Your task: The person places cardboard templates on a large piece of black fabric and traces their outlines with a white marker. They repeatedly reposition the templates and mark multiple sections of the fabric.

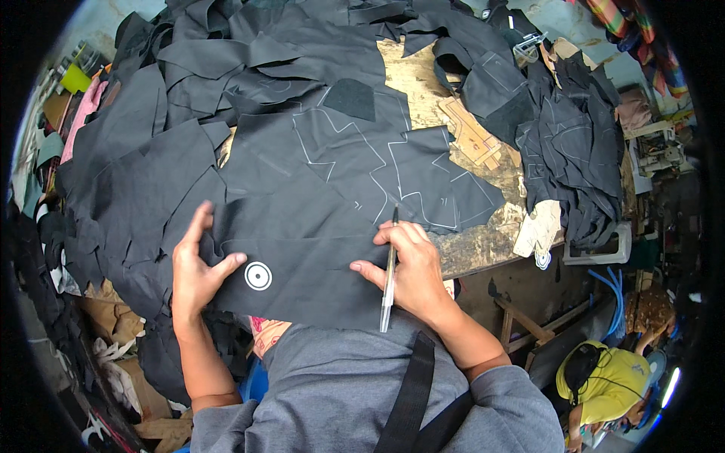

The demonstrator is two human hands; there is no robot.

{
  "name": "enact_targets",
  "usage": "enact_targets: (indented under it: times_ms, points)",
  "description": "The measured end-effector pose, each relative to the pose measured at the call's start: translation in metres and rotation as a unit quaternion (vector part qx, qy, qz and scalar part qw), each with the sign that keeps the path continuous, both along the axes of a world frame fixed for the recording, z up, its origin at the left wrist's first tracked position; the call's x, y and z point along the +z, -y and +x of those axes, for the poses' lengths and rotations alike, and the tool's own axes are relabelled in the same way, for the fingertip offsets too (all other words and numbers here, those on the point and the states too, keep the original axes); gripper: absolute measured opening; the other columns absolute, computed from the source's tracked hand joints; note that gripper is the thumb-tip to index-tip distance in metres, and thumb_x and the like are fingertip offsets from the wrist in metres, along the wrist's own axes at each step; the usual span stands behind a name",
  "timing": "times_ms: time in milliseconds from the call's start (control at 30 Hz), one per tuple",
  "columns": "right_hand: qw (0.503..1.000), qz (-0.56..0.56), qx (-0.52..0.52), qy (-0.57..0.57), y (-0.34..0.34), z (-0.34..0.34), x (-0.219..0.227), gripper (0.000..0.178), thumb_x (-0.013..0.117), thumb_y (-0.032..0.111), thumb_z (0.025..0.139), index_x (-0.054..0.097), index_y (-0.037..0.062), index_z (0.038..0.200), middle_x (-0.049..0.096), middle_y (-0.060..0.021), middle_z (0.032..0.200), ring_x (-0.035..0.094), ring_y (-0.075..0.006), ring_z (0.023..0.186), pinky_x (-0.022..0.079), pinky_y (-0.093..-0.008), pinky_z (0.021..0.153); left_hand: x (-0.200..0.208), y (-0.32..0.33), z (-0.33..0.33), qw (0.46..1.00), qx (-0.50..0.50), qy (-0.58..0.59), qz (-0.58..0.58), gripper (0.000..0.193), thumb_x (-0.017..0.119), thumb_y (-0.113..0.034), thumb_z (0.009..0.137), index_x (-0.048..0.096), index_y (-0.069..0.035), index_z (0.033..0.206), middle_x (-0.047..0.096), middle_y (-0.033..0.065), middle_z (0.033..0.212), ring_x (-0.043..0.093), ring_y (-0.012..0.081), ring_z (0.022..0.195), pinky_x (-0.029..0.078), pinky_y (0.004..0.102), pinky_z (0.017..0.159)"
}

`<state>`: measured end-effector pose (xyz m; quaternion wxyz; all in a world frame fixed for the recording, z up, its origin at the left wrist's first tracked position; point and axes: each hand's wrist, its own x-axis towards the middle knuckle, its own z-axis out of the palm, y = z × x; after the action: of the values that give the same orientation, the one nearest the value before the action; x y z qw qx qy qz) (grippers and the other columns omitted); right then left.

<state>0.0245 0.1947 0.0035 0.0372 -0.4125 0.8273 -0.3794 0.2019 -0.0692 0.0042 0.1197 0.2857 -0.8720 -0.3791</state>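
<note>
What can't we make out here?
Head view:
- Most of the tabletop: covered by black sheets.
- Left hand: some fingers hidden behind others.
- Pen in right hand: tip too small to judge contact.
- Co-worker: work too small, near picture's edge.

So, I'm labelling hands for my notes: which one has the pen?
The person's right hand: it holds the pen, dark end uppermost in the picture. The left hand holds no pen; its thumb is near the white ring mark.
</note>
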Motion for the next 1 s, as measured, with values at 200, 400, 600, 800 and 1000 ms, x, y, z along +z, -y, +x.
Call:
enact_targets:
  times_ms: [200,400,600,800,1000]
  points:
    - [0.986,-0.141,-0.051,0.075,0.005,-0.011,-0.023,0.031,0.08,0.02,0.071,0.059,0.0016,0.086,0.063,-0.0151,0.094,0.061,-0.0302,0.092,0.049,-0.0372,0.079,0.008,0.029,0.034,0.96,0.171,-0.212,0.063,0.034,0.075,-0.013,0.079,0.06,0.002,0.105,0.062,0.0037,0.091,0.059,0.0135,0.084,0.044,0.0255,0.087]
    - [0.992,-0.11,-0.055,-0.016,0.002,-0.018,-0.032,0.028,0.079,0.011,0.07,0.06,0.001,0.089,0.064,-0.0168,0.095,0.061,-0.0301,0.088,0.049,-0.0349,0.078,0.066,0.203,0.106,0.943,0.274,-0.184,0.042,0.043,0.066,-0.03,0.088,0.06,0.004,0.114,0.062,0.0085,0.107,0.057,0.0128,0.097,0.043,0.0245,0.087]
    - [0.992,-0.098,-0.05,-0.069,0.004,-0.02,-0.033,0.024,0.075,0.008,0.072,0.061,0.0014,0.091,0.064,-0.0145,0.087,0.061,-0.0305,0.082,0.049,-0.0355,0.071,0.073,0.231,0.109,0.861,0.387,0.031,-0.329,0.06,0.073,-0.037,0.079,0.057,-0.002,0.125,0.06,0.012,0.116,0.057,0.0171,0.104,0.043,0.0285,0.092]
    - [0.983,-0.16,-0.086,-0.001,0.005,-0.024,-0.034,0.012,0.064,0.007,0.083,0.063,0.0,0.093,0.064,-0.0123,0.081,0.06,-0.0259,0.07,0.048,-0.0329,0.063,0.126,0.114,0.041,0.988,0.046,-0.134,0.06,0.063,0.079,-0.021,0.071,0.051,0.002,0.123,0.05,-0.003,0.082,0.045,0.0047,0.072,0.039,0.0193,0.065]
    - [0.971,-0.207,-0.101,0.071,-0.002,-0.024,-0.047,0.016,0.062,0.01,0.088,0.062,-0.0019,0.098,0.065,-0.0126,0.084,0.061,-0.0208,0.072,0.049,-0.0291,0.065,0.157,0.014,-0.038,0.848,-0.074,-0.435,0.294,0.031,0.063,-0.007,0.083,0.037,-0.007,0.1,0.036,-0.0009,0.074,0.038,0.0075,0.063,0.037,0.0194,0.06]
